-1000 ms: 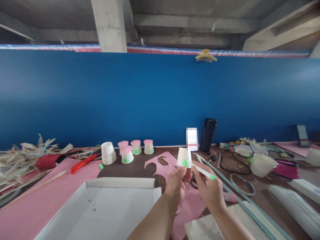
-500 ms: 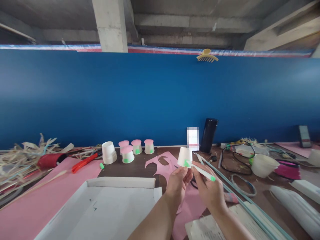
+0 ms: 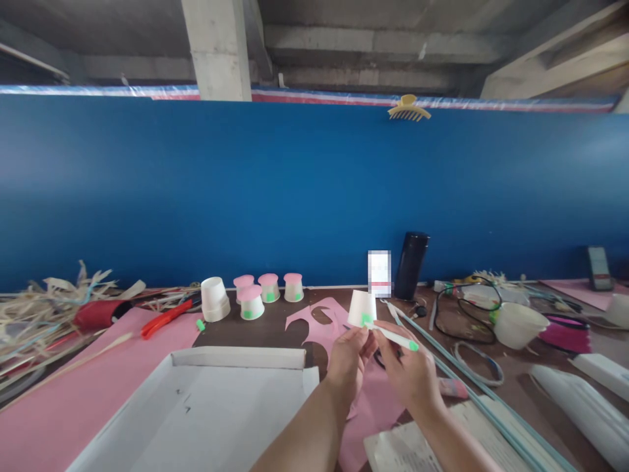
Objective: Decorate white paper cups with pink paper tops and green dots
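My left hand (image 3: 348, 357) pinches a small white paper cup (image 3: 362, 308), held upside down above the table, with a green patch low on its side. My right hand (image 3: 409, 377) grips a white marker with a green end (image 3: 394, 337), its tip touching the cup's green patch. Both hands hover over a pink cut-out sheet (image 3: 319, 321).
Several upturned cups with pink tops (image 3: 268, 288) and a plain cup stack (image 3: 214, 299) stand by the blue wall. A shallow white box (image 3: 206, 406) lies near me. Red scissors (image 3: 164, 319), straw scraps (image 3: 44, 308), a black flask (image 3: 411, 265), cables and a white bowl (image 3: 515, 324) surround them.
The hands, cup and marker stay almost in place; the marker's tip has shifted very slightly against the cup's green patch.
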The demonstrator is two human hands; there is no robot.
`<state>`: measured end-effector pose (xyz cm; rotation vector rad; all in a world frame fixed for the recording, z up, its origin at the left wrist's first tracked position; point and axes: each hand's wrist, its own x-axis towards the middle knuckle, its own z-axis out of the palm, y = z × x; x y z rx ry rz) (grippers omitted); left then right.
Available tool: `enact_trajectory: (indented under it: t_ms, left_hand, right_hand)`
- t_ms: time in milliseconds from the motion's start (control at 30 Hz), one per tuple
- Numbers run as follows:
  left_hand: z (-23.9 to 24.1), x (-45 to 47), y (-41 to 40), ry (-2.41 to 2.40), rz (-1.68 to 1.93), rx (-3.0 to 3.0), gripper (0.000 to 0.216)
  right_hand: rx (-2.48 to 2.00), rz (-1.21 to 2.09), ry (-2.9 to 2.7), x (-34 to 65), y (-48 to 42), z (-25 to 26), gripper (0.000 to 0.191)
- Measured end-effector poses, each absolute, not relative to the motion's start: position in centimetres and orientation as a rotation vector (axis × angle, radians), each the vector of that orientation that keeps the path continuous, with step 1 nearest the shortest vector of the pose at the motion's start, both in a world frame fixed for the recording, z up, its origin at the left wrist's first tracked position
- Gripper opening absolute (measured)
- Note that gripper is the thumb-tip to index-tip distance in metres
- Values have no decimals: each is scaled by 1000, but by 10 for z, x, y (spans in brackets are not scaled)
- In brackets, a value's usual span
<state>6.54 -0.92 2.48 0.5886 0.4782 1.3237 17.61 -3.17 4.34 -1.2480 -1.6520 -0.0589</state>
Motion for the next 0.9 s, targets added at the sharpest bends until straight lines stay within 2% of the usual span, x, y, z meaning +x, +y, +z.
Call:
enact_trajectory:
  t_ms: [467,767,900]
  left_hand:
    - [22,67,-7,541,1387,634,25]
    - [21,60,-6,485,1366,373,11]
    - [19,60,-6,484,1351,388,12]
  right_hand:
    - [-1279,-68,-1709,176,-30,41,28]
    - [-1196,-139,-1458,180,-36,51,29]
    - [-1198,-101,-1510,182,-34,49,29]
